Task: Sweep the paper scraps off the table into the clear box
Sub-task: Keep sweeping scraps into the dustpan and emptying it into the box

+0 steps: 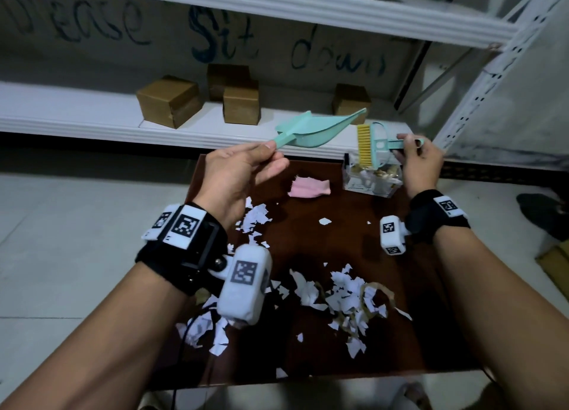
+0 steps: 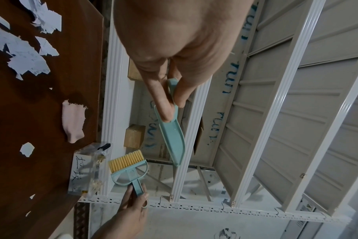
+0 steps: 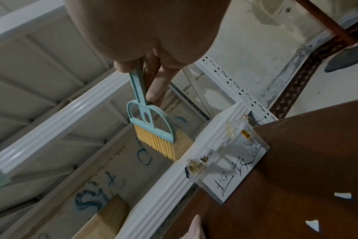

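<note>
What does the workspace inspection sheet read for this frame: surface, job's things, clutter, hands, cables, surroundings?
Surface: dark brown table, still littered.
Job's things: white paper scraps in heaps at the near side and left; clear box at the far right corner, some scraps inside; teal dustpan and yellow-bristled brush held up in the air, the brush over the box.
Clutter: pink cloth beside the box.
Hands: left hand pinches the dustpan handle; right hand grips the brush handle.
Cables: thin dark cable at the near left edge.
Surroundings: white shelving with cardboard boxes; handwriting on its back wall.
</note>
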Motion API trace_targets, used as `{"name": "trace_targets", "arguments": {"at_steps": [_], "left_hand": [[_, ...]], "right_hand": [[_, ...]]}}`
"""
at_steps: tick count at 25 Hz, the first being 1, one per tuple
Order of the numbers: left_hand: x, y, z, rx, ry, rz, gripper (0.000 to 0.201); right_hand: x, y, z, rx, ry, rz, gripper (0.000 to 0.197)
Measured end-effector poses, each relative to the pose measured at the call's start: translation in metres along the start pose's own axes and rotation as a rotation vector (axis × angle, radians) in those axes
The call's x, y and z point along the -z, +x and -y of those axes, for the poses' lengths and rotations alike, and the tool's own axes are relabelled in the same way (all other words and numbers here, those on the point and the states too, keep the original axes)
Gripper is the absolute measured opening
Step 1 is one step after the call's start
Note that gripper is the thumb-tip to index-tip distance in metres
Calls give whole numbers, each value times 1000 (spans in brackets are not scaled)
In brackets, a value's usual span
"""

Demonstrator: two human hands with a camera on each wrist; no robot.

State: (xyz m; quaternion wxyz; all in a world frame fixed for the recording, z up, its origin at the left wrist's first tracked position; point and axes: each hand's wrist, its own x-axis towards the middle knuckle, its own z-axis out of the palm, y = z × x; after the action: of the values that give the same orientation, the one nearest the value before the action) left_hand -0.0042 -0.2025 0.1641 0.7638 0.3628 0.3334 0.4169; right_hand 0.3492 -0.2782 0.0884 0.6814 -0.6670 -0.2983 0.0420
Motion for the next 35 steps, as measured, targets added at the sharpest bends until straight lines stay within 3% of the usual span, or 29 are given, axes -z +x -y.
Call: {"name": "trace_targets", "arguments": {"at_steps": [4,8,13,18,23,27,35], "left_hand": [[2,-9,-5,-20,19,-1,8],[10,-17,-5,-26,76,-13,12],[19,-28,-3,-26,134,-8,11],[23,-37,5,8,197,22,8],[21,-33,11,60,264,61,12],[16,-30,21,85,301,65,10],[24,-30,26,142,405,34,9]], "right_hand": [[22,-20,38,-59,93,48,29],[51,-65,51,-190,93,218,21],[69,-121,57,-249,-126,648,25],[69,-157,71,-247,-158,1060,21],[42,-181,65,-215,-521,1348,19],[39,-178,66,-194,-670,1323,18],[47,-150,60,-29,-593,1095,12]]}}
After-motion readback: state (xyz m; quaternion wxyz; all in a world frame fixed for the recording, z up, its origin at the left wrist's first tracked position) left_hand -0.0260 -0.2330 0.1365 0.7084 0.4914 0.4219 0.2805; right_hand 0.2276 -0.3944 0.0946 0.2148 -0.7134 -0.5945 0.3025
